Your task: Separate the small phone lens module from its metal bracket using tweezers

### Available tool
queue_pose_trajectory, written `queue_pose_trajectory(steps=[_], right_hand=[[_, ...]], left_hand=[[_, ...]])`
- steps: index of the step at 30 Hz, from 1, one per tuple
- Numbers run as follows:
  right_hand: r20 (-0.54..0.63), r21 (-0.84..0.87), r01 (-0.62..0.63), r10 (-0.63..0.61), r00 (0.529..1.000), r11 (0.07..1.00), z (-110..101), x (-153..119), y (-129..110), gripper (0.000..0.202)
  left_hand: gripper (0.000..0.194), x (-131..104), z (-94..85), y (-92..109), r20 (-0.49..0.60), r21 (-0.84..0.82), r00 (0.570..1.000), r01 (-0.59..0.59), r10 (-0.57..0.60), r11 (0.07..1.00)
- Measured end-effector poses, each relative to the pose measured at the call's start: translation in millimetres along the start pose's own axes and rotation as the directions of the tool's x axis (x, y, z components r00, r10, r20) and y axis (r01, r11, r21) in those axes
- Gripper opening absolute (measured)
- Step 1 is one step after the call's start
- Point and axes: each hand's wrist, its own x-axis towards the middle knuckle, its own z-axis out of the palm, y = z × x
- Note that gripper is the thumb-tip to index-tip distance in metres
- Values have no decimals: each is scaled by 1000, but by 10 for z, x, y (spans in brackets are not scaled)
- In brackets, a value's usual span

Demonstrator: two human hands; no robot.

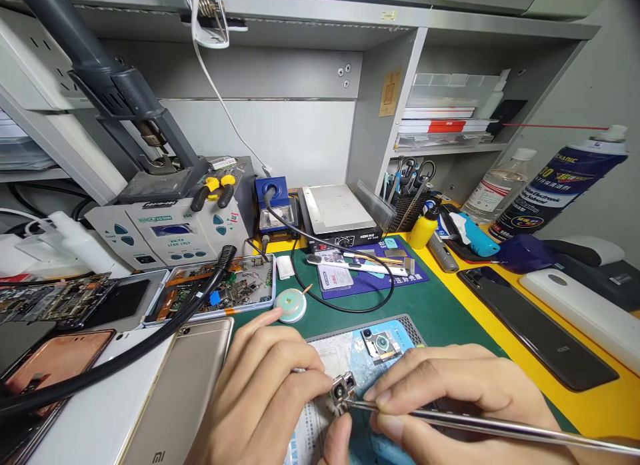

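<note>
The left hand (265,395) pinches a small metal-framed camera module (343,388) between thumb and fingers, while the right hand (450,388) grips a slim silver metal tool (470,422), its tip at the module's lower edge; whether it presses there or merely meets the edge, I cannot tell. The module is held between the two hands, above a blue-and-gray work pad (403,333). Just beyond it on that pad lies a dark camera cover (381,345) with a round ring. The pad rests on a green mat (445,312) spread over the yellow counter (550,382). Near the left fingers sits a round spool (291,306), a copper-colored strand sticking out. To the left are a tray (273,286) of circuit boards and a gold phone back (185,392) bearing the MI logo. Behind stand the QUICK rework station (175,232) and a flat heating plate (340,208). At right, a black phone (537,328) lies near a tilted aerosol can (555,178).
</note>
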Motion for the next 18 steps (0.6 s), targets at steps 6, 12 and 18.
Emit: queue_pose_trajectory(steps=[6, 12, 18], right_hand=[[37, -4, -4, 4, 999, 1000, 9, 42, 26, 28], [30, -39, -29, 30, 999, 999, -3, 15, 21, 27], [-59, -54, -2, -1, 998, 999, 33, 43, -17, 29]], left_hand=[[23, 21, -3, 2, -1, -2, 1000, 8, -8, 1000], [23, 19, 9, -9, -1, -9, 1000, 12, -12, 1000], [23, -9, 5, -1, -6, -17, 1000, 15, -15, 1000]])
